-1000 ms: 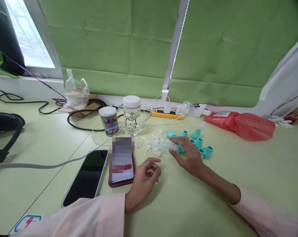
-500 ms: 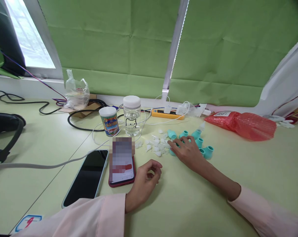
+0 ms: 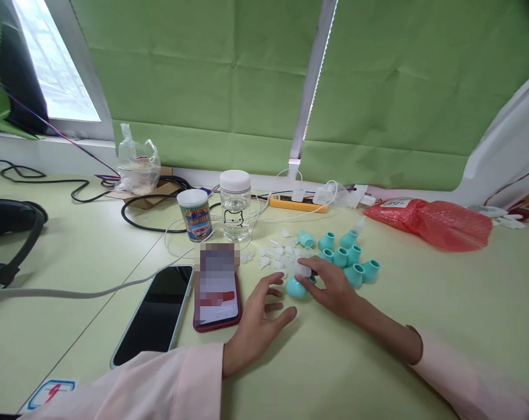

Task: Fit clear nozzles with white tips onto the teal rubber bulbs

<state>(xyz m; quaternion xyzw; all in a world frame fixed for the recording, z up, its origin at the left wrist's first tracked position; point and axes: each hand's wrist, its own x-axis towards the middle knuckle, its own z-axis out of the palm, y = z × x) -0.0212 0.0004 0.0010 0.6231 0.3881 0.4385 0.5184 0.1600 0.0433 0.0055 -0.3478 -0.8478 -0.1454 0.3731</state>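
My right hand (image 3: 330, 284) pinches a translucent white plastic piece (image 3: 302, 269) between thumb and fingers. Just under its thumb is a small teal bulb (image 3: 295, 287), lying at the near side of the group; whether the thumb presses on it I cannot tell. To the left, my left hand (image 3: 262, 326) is open, fingers apart and curved towards that bulb, holding nothing. Several more teal bulbs with round open necks (image 3: 340, 256) stand beyond my right fingers. One at the back carries a clear tip (image 3: 359, 224). Loose white plastic pieces (image 3: 277, 252) lie scattered beyond my left fingertips.
Left of my left hand lie a phone in a red case (image 3: 218, 318) and a dark-screened phone (image 3: 157, 315). A printed cup (image 3: 195, 216) and a water bottle (image 3: 235, 204) stand behind. Farther back are an orange power strip (image 3: 291, 203), cables and a red plastic bag (image 3: 439, 224).
My right hand has drawn back slightly from the bulbs and now pinches a white piece. A teal bulb now lies nearer me. My left hand has opened its fingers.
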